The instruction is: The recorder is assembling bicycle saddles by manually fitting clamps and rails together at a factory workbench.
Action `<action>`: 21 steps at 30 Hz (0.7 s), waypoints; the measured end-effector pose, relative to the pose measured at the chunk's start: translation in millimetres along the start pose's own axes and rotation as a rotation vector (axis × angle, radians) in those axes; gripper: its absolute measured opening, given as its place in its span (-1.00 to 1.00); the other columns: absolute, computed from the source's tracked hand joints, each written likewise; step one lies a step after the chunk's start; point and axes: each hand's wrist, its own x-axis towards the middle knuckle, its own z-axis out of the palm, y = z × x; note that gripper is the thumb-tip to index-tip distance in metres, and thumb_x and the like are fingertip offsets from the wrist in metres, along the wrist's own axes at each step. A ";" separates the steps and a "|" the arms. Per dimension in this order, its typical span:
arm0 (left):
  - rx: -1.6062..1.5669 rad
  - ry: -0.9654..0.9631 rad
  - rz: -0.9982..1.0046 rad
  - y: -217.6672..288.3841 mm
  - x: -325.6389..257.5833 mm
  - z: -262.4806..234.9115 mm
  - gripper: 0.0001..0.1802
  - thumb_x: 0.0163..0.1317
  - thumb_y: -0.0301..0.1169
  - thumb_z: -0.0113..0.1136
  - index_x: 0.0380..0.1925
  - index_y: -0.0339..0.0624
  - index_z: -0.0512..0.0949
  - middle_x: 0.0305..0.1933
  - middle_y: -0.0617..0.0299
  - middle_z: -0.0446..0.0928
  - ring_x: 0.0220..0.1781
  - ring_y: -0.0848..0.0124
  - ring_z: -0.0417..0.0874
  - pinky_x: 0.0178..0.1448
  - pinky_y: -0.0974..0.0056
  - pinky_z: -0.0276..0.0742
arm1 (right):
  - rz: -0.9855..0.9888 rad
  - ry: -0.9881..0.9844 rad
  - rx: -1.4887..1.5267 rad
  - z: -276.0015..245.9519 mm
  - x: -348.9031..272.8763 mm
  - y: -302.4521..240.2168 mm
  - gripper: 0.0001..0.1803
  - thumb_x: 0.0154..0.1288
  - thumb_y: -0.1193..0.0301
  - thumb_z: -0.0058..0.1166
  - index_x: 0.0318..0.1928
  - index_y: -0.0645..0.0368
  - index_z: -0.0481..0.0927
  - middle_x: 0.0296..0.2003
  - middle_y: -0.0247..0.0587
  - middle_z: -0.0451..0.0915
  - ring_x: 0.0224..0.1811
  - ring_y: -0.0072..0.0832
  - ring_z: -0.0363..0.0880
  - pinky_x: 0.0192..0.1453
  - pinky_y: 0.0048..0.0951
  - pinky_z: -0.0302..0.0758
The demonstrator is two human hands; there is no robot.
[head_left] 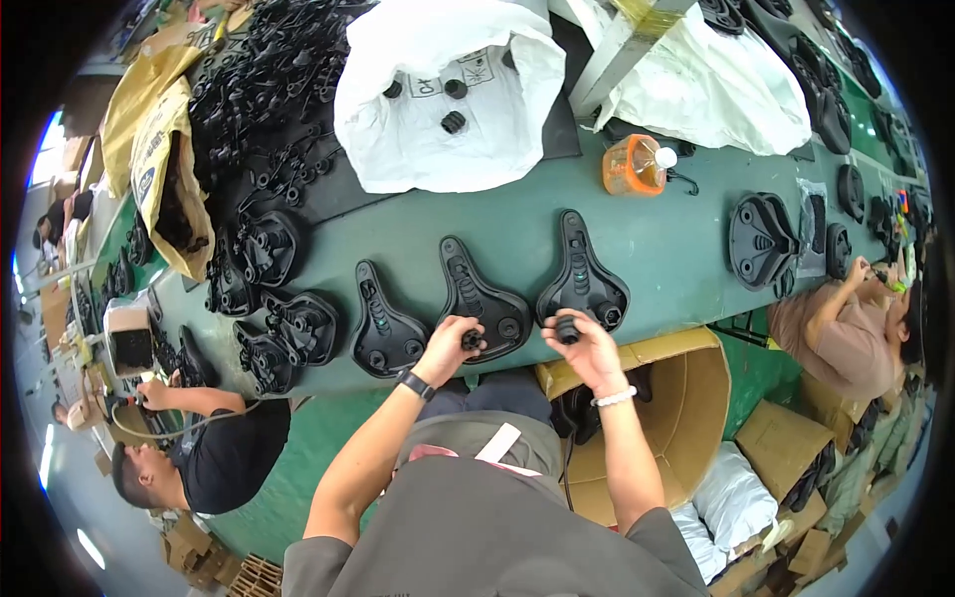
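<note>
Black knobs pinched in our left hand [454, 343] and right hand [582, 343] may slip off the table edge [686, 343] into the cardboard drum [696, 418].

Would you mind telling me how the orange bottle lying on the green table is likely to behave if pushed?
The orange bottle lies on its side, so it would probably roll. It looks like thin clear plastic, likely light and slightly squashy. Its white cap seems on, so spilling seems unlikely.
</note>
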 end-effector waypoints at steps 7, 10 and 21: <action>-0.198 0.113 0.173 -27.4 -18.5 -35.0 -0.70 0.41 -0.21 0.23 -0.08 -0.18 0.45 -0.13 0.19 0.56 -0.14 0.32 0.69 0.00 0.25 0.69 | -0.049 0.208 -0.663 30.1 25.5 50.5 -0.68 0.43 0.33 0.16 0.02 0.29 0.50 -0.03 -0.02 0.64 -0.15 -0.28 0.70 -0.01 -0.33 0.64; 0.069 0.229 0.131 -32.7 -24.8 -34.2 -0.64 0.32 -0.20 0.34 -0.13 -0.22 0.46 -0.23 0.27 0.54 -0.20 0.46 0.61 -0.07 0.30 0.62 | -0.338 0.174 -1.271 36.7 14.8 58.3 -0.57 0.23 0.37 0.29 0.04 0.27 0.49 -0.10 0.01 0.63 -0.10 -0.16 0.62 0.01 -0.23 0.57; 1.425 0.070 1.123 -57.6 2.5 -31.2 -0.77 0.10 -0.41 0.36 -0.34 -0.20 0.48 0.00 0.08 0.54 0.11 0.07 0.53 0.15 0.09 0.54 | -0.762 -0.031 -2.269 28.3 51.7 89.8 -0.60 0.04 0.44 0.24 -0.05 0.23 0.54 -0.21 -0.09 0.45 -0.11 -0.18 0.44 -0.05 -0.23 0.45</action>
